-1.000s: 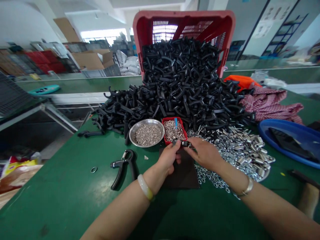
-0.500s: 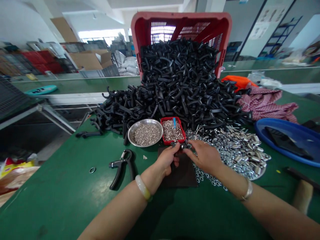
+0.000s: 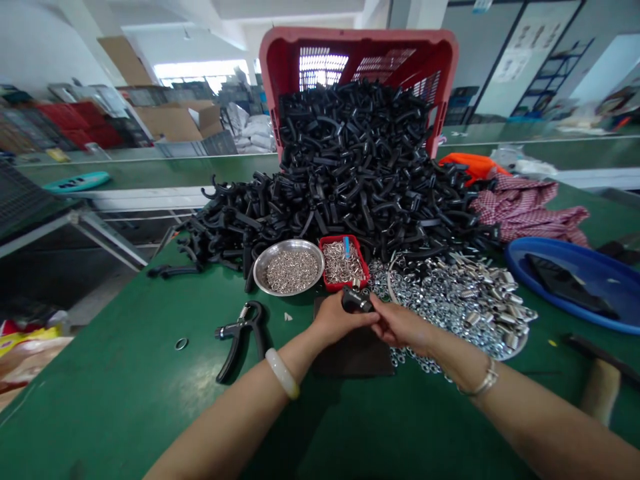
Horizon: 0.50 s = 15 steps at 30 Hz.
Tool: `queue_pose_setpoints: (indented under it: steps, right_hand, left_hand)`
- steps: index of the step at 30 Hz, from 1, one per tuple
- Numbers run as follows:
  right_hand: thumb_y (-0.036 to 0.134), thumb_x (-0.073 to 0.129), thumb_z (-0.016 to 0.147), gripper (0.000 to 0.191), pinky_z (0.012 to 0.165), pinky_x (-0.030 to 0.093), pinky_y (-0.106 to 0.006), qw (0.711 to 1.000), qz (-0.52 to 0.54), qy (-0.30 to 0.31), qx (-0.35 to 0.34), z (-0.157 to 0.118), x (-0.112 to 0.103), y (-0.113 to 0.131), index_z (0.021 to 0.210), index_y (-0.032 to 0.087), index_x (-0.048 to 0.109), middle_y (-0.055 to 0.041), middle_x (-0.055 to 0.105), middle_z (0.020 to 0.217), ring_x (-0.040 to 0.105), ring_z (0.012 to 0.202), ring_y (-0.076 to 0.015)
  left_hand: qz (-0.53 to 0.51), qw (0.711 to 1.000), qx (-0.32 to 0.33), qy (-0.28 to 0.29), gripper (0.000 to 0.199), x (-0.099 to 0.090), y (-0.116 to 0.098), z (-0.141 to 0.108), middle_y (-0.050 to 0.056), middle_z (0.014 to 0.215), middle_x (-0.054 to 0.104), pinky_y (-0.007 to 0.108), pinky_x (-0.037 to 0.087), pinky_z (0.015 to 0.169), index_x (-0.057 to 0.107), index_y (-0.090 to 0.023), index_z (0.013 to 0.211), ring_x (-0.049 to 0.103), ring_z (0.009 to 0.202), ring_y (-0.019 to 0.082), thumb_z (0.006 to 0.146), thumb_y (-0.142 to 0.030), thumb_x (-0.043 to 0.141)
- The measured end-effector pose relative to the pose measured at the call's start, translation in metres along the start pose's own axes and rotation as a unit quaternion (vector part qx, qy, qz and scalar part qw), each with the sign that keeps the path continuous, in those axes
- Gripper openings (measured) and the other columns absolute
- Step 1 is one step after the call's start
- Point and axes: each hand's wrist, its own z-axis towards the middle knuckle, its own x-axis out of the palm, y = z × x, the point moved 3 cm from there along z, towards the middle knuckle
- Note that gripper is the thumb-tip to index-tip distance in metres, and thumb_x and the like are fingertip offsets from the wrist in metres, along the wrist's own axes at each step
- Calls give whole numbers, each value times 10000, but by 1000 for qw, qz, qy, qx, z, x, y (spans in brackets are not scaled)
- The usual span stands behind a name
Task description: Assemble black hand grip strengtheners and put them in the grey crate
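Note:
In front of the small red tray, my left hand (image 3: 334,319) is closed around a black hand-grip handle (image 3: 353,299), its thumb pointing right. A shiny metal fitting shows at the handle's right end. My right hand (image 3: 400,327) meets it there, thumb and fingers pinched at that end; exactly what lies between the fingertips is hidden. Below both hands lies a dark flat pad (image 3: 353,357). To the left, an assembled hand gripper (image 3: 241,337) with a spring rests on the green table, and a metal ring (image 3: 181,344) lies farther left.
Behind the hands stand a steel bowl (image 3: 257,273) of small metal parts and the red tray (image 3: 327,285) of pins. Black handles (image 3: 340,180) spill from a red crate (image 3: 357,39). Nuts and springs (image 3: 450,307) are heaped right, near a blue tray (image 3: 515,257) and a hammer (image 3: 603,387).
My right hand has moved down and left, its fingers closing at the handle's end. The handle has turned in my left hand, whose thumb now reaches right. The view has shifted slightly.

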Motion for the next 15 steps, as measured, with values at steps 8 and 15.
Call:
queue_pose_setpoints:
  steps: [8,15]
  right_hand:
    - [260,409,866,265,847,421,-344,886,-333,-95,-308,14,-32,5,1054,179,578,-77,621,1019,540,978,-176]
    - [310,460,845,242,718,444,-317,887,-408,-153,-153,1,0,1,884,141,629,-106,614,865,577,826,-207]
  left_hand:
    - [242,952,137,129,393,-24,-7,11,21,641,605,261,385,574,630,-191,745,545,587,179,526,-508,709]
    - [495,842,196,88,897,-26,5,8,163,1080,551,379,366,810,564,-175,1134,496,975,343,414,-701,654]
